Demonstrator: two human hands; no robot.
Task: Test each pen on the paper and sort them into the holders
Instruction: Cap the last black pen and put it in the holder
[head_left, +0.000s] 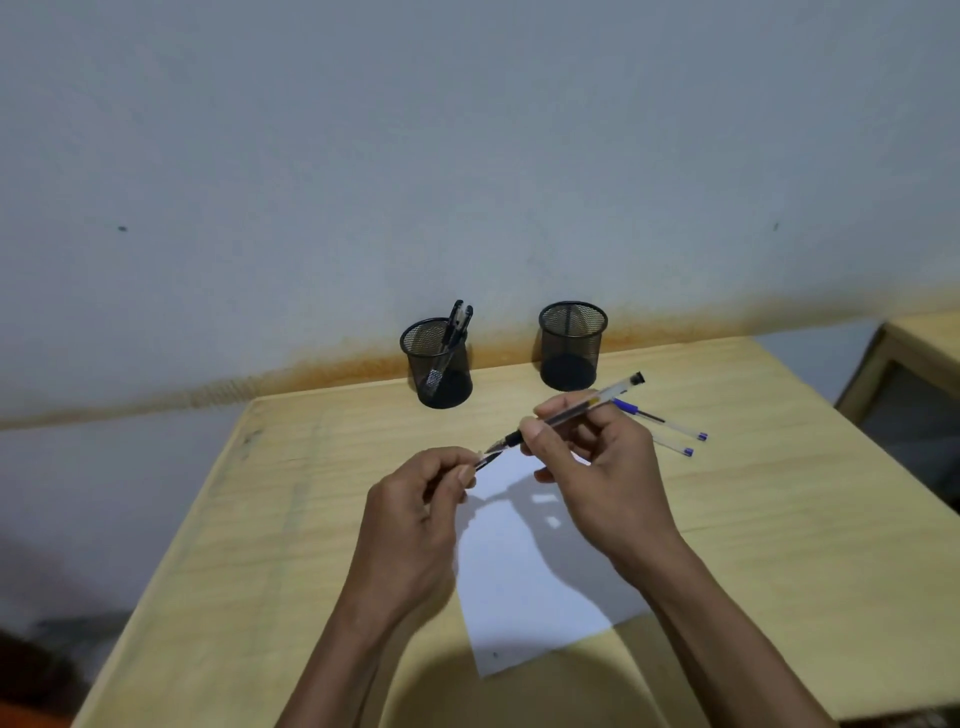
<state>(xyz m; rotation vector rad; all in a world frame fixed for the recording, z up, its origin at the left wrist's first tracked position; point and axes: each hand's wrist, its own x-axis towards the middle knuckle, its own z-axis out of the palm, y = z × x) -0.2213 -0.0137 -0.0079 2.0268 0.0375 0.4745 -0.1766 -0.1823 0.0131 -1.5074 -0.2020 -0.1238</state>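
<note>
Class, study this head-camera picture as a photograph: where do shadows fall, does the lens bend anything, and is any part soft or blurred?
Head view: the hands cast a dark shadow across the paper, with small bright gaps in it; a broad rounded shadow covers the near table edge; the wide lens curves the wall's base line; the bottom left corner is dark and blurred; no strong glare shows.

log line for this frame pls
right hand: holds pen | left hand: pinches cap | left holder: pens | right holder: empty
</note>
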